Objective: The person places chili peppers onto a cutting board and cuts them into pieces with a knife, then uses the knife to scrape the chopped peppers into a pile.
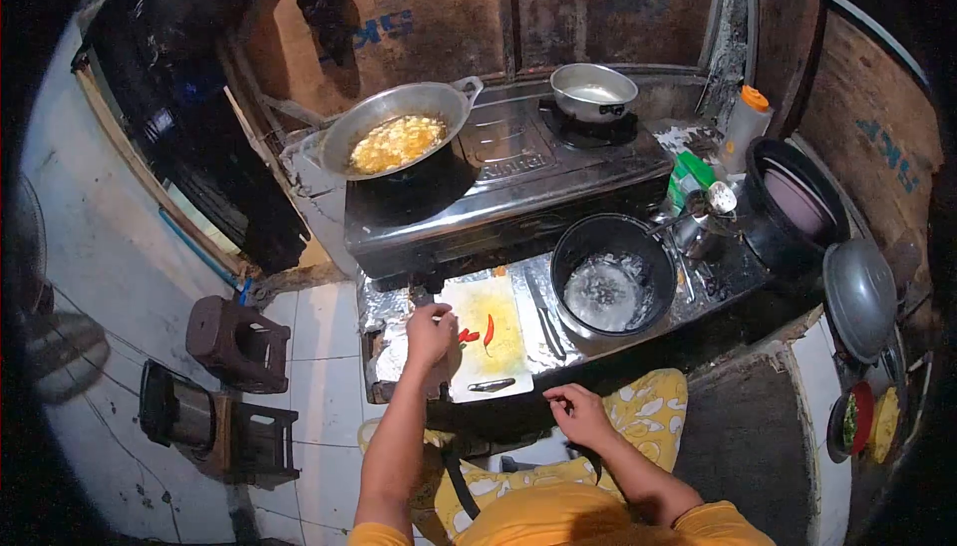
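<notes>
My left hand (431,334) rests curled on the left side of a white, yellow-stained cutting board (498,357), right beside a few red chilies (477,334). Its fingers hide whether it grips one. A small dark knife (491,384) lies near the board's front edge. My right hand (578,412) hovers at the counter's front edge, right of the board, with its fingers loosely bent and nothing in them. A black pan (611,285) with whitish liquid stands just right of the board.
On the two-burner stove (518,172), a wok (397,132) of yellow frying food sits left and a small pot (594,92) right. A cup with utensils (698,222), an orange-capped bottle (746,122), a black basin (793,205) and a grey lid (859,297) crowd the right. Stools (237,342) stand on the floor to the left.
</notes>
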Available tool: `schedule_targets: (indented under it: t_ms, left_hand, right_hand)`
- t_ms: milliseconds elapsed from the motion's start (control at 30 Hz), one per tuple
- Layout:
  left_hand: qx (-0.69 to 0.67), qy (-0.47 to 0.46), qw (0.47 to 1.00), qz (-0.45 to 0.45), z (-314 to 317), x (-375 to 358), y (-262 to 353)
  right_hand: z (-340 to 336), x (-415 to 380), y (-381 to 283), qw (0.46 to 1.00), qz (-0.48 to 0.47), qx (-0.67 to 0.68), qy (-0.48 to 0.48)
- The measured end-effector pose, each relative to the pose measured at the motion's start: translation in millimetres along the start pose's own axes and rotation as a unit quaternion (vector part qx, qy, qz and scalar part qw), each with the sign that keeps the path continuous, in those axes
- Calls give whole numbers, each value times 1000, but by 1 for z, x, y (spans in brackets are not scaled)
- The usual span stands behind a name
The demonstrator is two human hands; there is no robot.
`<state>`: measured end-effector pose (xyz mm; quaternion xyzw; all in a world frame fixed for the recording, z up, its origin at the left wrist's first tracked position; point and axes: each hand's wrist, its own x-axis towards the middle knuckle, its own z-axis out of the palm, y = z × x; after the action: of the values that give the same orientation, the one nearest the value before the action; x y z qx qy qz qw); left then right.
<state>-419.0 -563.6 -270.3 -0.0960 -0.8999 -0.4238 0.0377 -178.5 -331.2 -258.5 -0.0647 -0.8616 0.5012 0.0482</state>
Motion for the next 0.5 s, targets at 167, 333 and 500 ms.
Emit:
schedule_targets:
  t_ms: [167,333,500]
  left_hand:
    - [-77,8,992,-103,10,3,32]
    - [-28,-20,995,-97,5,-19,23]
    - [7,63,998,-20,-5,-71,5]
  right_hand:
    - [4,13,1,1000,-26,7,-1]
    - [17,26,14,994,-81,-75,19]
    - [34,29,5,991,-79,-109,-4]
